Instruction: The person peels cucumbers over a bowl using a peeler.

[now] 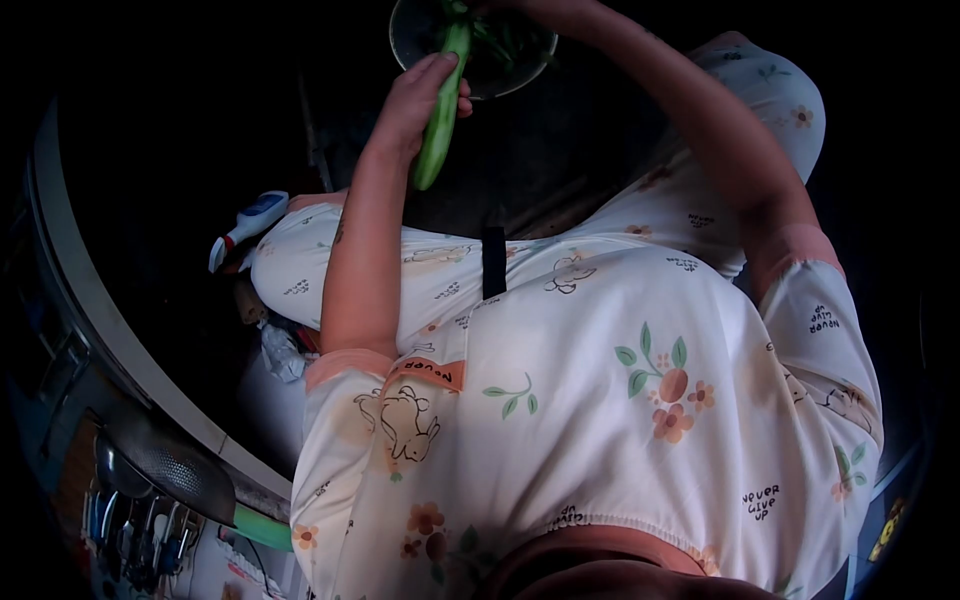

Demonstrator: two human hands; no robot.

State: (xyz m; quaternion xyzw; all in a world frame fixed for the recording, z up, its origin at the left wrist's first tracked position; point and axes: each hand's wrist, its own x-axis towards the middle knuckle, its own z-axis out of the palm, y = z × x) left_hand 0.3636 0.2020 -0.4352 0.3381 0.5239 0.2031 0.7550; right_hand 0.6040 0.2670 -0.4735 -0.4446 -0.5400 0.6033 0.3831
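Note:
My left hand (428,92) is wrapped round a long green vegetable (441,125), partly peeled with pale stripes, which slants down out of my grip. Its upper end reaches over a round metal-rimmed bowl (484,96) at the top of the view. Dark green strips (495,40) lie inside the bowl. At the top edge, my right hand (525,8) is beside the vegetable's upper end, over the bowl; its fingers are mostly cut off by the frame, and what they hold is hidden.
By my left knee is a white and blue bottle (250,228), with a crumpled clear plastic bag (283,352) below it. A curved pale counter edge (130,345) runs down the left side. A perforated metal strainer (185,470) and several utensils (140,535) are at the lower left.

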